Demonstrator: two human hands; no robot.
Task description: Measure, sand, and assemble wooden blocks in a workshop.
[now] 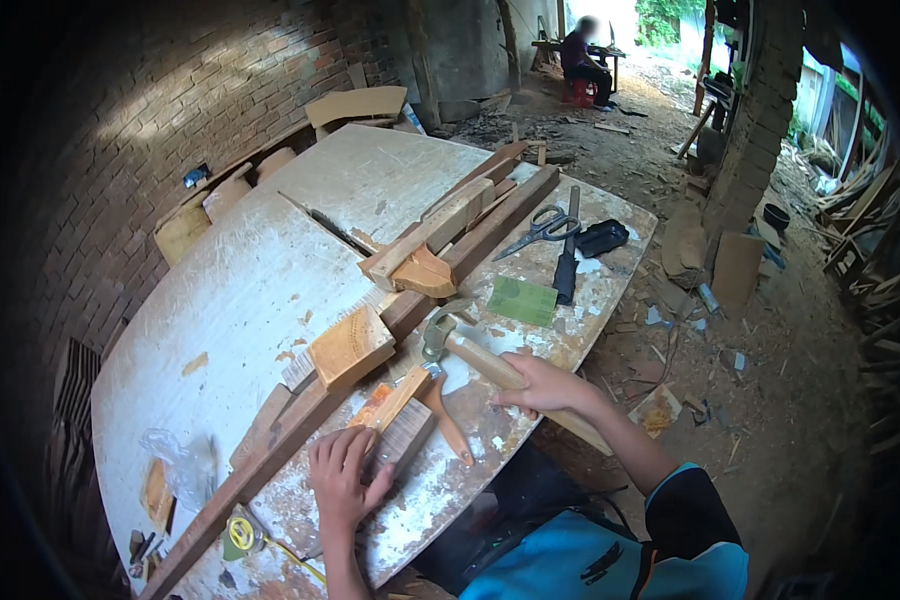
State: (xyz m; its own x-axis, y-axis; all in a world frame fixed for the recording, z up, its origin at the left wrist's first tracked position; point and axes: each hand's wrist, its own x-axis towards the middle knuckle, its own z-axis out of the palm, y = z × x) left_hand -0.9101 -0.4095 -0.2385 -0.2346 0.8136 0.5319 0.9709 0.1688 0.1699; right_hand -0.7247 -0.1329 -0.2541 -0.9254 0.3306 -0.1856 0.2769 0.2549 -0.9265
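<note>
My right hand [548, 386] is closed round the pale wooden handle of a claw hammer [482, 362]. The hammer's metal head points left, above the work table [270, 230]. My left hand [342, 478] grips the near left end of a wooden block [402, 440], fingers curled over its top and thumb along its side. A narrow wooden strip [402, 394] lies along the block, partly under my fingers. Beside it an orange-brown wooden handle [448, 425], shaped like a brush's, slants toward the table edge. A larger block [350, 348] sits just beyond, on a long dark beam [300, 420].
Scissors [545, 227], a black-handled tool [567, 265], a black case [602, 237] and green sandpaper [522, 302] lie at right. A tape measure [242, 532] and plastic bag [182, 465] are at left. A saw blade [325, 225] protrudes from the table. Another person [585, 65] sits far off.
</note>
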